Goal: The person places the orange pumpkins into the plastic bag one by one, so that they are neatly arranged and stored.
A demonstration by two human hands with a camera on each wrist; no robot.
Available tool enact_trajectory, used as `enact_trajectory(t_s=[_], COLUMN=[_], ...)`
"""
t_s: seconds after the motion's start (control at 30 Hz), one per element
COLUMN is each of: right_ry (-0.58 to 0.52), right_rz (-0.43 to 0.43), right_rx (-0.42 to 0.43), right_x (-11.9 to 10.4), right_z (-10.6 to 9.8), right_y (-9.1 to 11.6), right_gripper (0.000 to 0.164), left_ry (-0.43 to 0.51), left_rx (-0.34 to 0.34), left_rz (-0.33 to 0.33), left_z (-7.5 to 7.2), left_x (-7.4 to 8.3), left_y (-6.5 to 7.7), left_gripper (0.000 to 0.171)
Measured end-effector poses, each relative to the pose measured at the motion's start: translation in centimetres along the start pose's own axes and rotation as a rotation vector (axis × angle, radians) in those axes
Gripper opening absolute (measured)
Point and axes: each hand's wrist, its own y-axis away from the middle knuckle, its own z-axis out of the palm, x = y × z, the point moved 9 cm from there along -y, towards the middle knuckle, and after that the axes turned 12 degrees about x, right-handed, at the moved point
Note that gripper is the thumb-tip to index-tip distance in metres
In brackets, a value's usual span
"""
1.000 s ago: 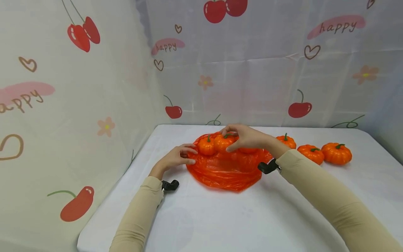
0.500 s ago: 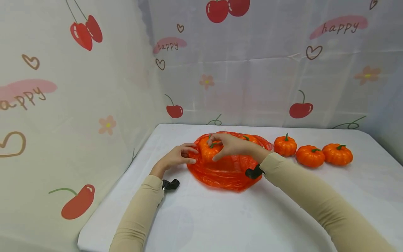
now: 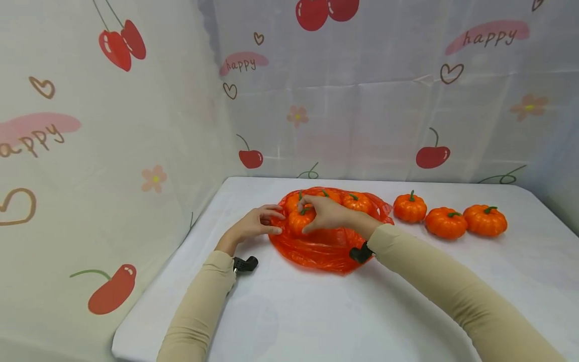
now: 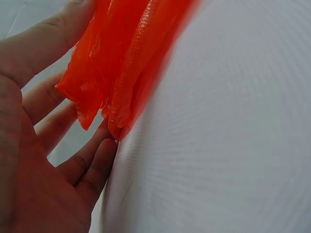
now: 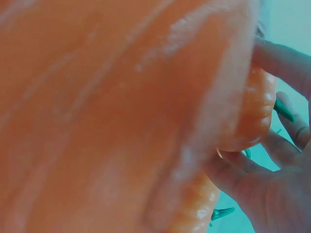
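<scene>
From the head view, the right hand [image 3: 330,213] is gripping a pumpkin [image 3: 298,224] at its nine o'clock, within the orange bag [image 3: 316,256]; the squat body is showing no clear long axis. The left hand [image 3: 251,225], less near, is lying at the pumpkin's nine o'clock, fingers slack by the bag's edge.

The bag [image 3: 323,257] reads to me as thin plastic film, glossy and crinkled, with bright streaks along its folds. I see the pumpkins [image 3: 485,222] as smooth and shiny; their core material I can't tell. Their stems [image 5: 284,109] look smooth too. The table [image 3: 316,317] looks matt, the sleeves [image 3: 434,271] are matt cloth, and the backdrop [image 3: 357,108] is a creased sheet with a faint sheen.
</scene>
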Motion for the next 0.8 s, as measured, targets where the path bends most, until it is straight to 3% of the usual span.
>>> enact_trajectory(t_s=[0.4, 0.6, 0.8], right_ry=[0.044, 0.096, 0.064], right_rz=[0.023, 0.005, 0.028], right_rx=[0.019, 0.010, 0.014], right_x=[0.8, 0.6, 0.9], right_z=[1.2, 0.6, -0.8], right_y=[0.3, 0.4, 1.3], right_gripper=[0.042, 0.046, 0.053], left_ry=[0.002, -0.004, -0.006], left_rx=[-0.003, 0.000, -0.001], left_rz=[-0.008, 0.003, -0.006], left_z=[0.0, -0.2, -0.1], left_x=[-0.4, -0.1, -0.3], left_y=[0.0, 0.0, -0.2], left_gripper=[0.041, 0.041, 0.041])
